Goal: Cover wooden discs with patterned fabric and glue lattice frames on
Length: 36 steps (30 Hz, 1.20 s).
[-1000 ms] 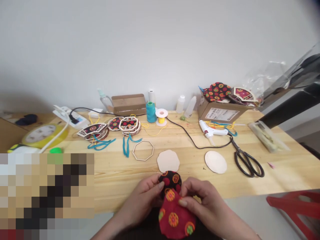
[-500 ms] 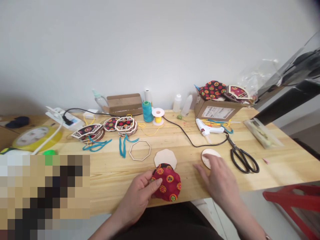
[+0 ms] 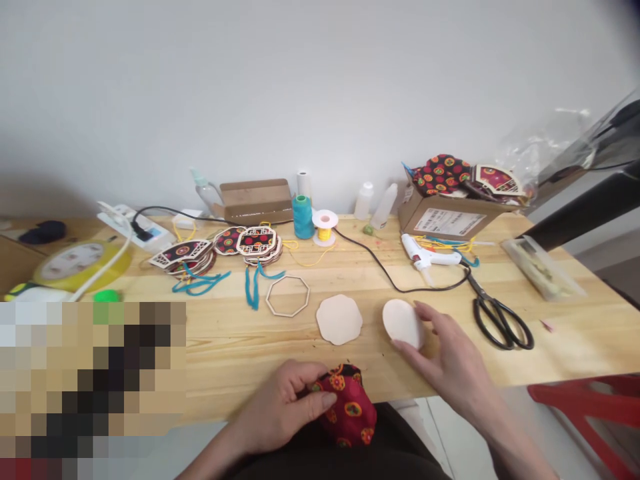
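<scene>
My left hand (image 3: 293, 407) pinches a dark red patterned fabric pouch (image 3: 353, 408) by its upper left edge, just over the table's front edge. Between the thumb and fingers of my right hand (image 3: 447, 353) is a pale oval disc (image 3: 401, 324), gripped by its right and lower rim and tilted. A cream scalloped piece (image 3: 339, 320) lies flat on the table between the two hands. Left of it rests a thin octagonal frame (image 3: 288, 296).
Black-handled scissors (image 3: 503, 323) lie right of my right hand, with a white glue gun (image 3: 431, 257) behind. A cardboard box (image 3: 450, 217) holds fabric pieces. Teal thread (image 3: 303, 217) and a yellow spool (image 3: 325, 230) stand at the back. Decorated frames (image 3: 259, 243) are piled at left.
My right hand has picked up the pale disc and brought it left. My left hand has lowered the fabric pouch toward me, uncovering the scalloped piece. The view has shifted slightly.
</scene>
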Each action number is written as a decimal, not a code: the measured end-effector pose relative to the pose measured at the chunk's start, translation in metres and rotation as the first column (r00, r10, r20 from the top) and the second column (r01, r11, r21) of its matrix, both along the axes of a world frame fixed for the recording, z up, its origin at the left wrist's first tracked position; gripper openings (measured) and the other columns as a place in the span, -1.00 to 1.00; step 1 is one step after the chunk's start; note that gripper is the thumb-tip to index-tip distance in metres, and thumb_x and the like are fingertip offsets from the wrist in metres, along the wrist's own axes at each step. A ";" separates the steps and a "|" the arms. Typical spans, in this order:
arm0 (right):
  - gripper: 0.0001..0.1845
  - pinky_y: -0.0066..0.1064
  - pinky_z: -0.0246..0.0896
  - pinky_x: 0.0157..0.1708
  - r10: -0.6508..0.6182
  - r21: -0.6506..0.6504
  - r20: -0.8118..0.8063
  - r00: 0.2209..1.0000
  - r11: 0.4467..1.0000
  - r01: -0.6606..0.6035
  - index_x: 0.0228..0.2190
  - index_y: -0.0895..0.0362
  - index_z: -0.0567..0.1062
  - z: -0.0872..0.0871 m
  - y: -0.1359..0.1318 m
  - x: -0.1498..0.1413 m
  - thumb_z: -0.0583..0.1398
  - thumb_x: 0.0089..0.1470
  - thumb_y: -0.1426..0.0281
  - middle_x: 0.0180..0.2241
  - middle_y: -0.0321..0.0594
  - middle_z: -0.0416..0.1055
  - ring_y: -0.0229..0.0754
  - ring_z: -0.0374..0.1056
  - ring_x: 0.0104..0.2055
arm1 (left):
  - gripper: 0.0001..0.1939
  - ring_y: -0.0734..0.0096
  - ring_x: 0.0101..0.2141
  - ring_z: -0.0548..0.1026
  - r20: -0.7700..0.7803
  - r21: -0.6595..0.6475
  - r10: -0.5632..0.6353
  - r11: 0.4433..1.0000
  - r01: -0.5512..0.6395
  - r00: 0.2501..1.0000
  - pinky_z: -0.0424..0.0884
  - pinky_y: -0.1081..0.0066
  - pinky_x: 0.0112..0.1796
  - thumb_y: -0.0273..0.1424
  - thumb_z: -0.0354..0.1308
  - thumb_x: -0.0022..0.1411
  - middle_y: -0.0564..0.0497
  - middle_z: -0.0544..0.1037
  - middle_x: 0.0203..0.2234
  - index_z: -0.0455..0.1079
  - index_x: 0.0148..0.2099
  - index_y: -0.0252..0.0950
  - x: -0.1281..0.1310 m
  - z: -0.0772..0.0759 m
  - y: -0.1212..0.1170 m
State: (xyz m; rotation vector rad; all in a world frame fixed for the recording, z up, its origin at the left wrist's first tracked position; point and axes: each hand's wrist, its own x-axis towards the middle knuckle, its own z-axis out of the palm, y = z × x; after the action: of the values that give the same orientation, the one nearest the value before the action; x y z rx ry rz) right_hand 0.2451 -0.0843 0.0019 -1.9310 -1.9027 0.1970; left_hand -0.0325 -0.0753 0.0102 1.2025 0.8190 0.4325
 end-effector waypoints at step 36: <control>-0.81 -0.46 0.26 -0.42 -0.095 -0.286 -0.878 0.469 0.890 -0.356 -0.43 0.16 0.44 0.020 0.010 -0.070 0.24 0.03 0.27 -0.47 -0.29 0.44 -0.29 0.33 -0.44 | -0.69 0.30 -0.19 0.53 0.231 -0.159 0.224 0.969 -0.190 0.947 0.41 0.32 -0.11 -0.34 0.22 0.17 -0.09 0.56 -0.16 0.38 -0.03 -0.26 0.015 -0.004 0.011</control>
State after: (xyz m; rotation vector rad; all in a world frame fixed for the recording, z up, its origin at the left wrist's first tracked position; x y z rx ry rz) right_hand 0.1750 -0.0745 0.0224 -1.3681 -1.2837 1.4940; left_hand -0.0172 -0.0645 0.0061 0.9174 0.7480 0.6751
